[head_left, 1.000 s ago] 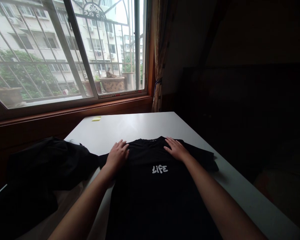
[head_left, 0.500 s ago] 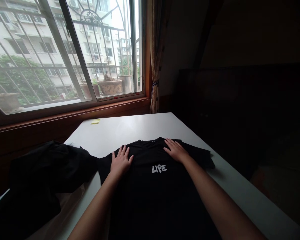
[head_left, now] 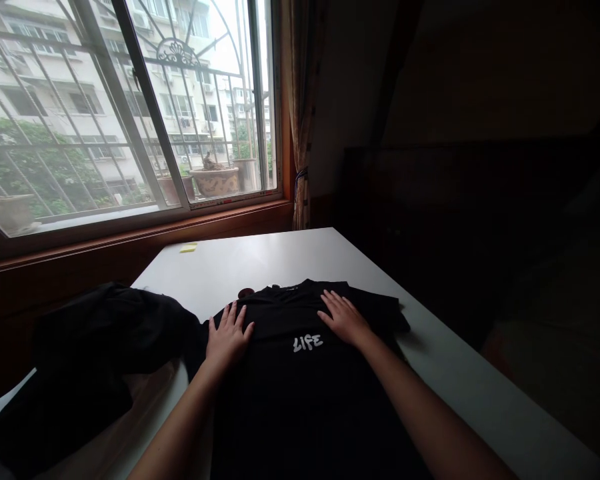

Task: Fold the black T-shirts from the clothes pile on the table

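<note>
A black T-shirt [head_left: 300,393] with the white word "LIFE" on its chest lies flat, front up, on a white table [head_left: 280,257]. My left hand [head_left: 227,337] rests palm down on the shirt's left shoulder area, fingers stretched out and spread. My right hand [head_left: 344,318] lies flat on the right shoulder area, fingers straight and pointing toward the collar. Neither hand holds anything. The collar sits between the two hands, at the far end of the shirt.
A heap of dark cloth [head_left: 90,347] covers the table's left part. A small yellow note [head_left: 189,248] lies near the far edge by the wooden window sill [head_left: 130,233]. A small dark round thing [head_left: 245,293] shows beside the collar. The right side is dark.
My left hand slid toward me and outward over the left shoulder and spread its fingers. The right hand shifted slightly nearer. The small dark round thing by the collar came into sight.
</note>
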The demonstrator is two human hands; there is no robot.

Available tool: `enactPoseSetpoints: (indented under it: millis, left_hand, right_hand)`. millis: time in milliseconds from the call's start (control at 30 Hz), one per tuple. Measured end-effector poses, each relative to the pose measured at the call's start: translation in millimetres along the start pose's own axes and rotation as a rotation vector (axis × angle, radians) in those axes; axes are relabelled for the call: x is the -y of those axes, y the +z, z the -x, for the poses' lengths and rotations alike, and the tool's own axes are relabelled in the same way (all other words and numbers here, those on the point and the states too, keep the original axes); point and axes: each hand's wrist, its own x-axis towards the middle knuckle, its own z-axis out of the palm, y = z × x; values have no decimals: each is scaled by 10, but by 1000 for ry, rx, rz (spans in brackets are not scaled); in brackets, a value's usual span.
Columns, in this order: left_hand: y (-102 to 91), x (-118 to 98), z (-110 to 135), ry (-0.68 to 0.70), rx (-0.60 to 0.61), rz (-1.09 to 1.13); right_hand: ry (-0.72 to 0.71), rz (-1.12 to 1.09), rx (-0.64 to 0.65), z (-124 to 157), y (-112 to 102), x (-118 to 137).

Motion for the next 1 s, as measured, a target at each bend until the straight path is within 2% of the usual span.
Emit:
enactPoseSetpoints:
  millis: [267, 467, 567, 667, 733, 833, 900, 1000]
  left_hand:
    - [-64, 122, 431, -31, 61, -44]
    - [-121, 250, 512, -40, 120, -60]
    - [-226, 222, 433, -34, 93, -101]
    - [-281, 40, 283, 106, -28, -102]
    - [-249, -129, 164, 187, -55, -56]
    - [-129, -315, 10, 180, -30, -11]
    - [-54, -342, -52, 158, -22, 4]
    - [1, -273, -89, 138, -13, 22]
  right_hand:
    - [10, -22, -6, 430, -10, 391]
    - [22, -21, 9, 563, -33, 491]
    - [28, -20, 2, 457, -81, 430]
    - [0, -16, -13, 240, -91, 400]
    - [-42, -10, -15, 78, -64, 407]
    - [-48, 0, -25, -130, -14, 386]
    - [-39, 0, -27, -230, -1, 308]
    - [-32, -3, -22, -324, -11, 102]
